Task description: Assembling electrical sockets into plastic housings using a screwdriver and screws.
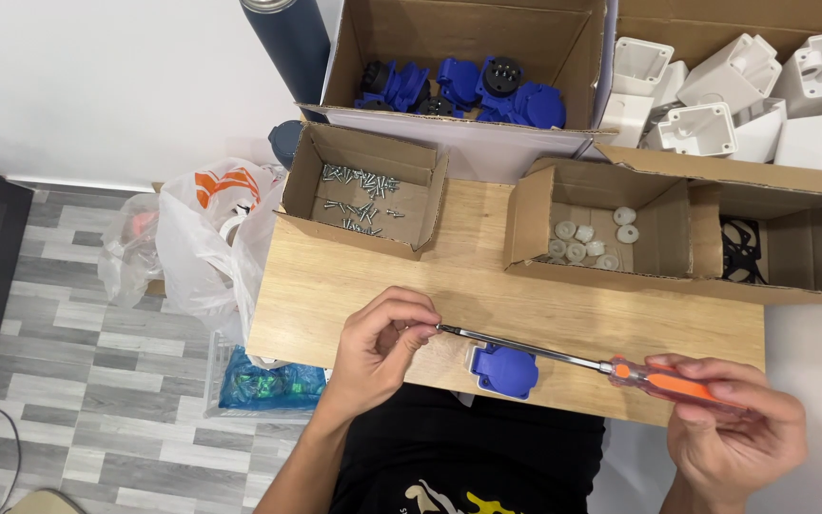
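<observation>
So five open cardboard boxes sat on the wooden table: a screw box, a box of white round caps (about eight), black gaskets, blue sockets, white housings. The right hand was wrapped around an orange-handled screwdriver; left hand fingers pinched at its tip, over one blue socket lying at the table's near edge.
</observation>
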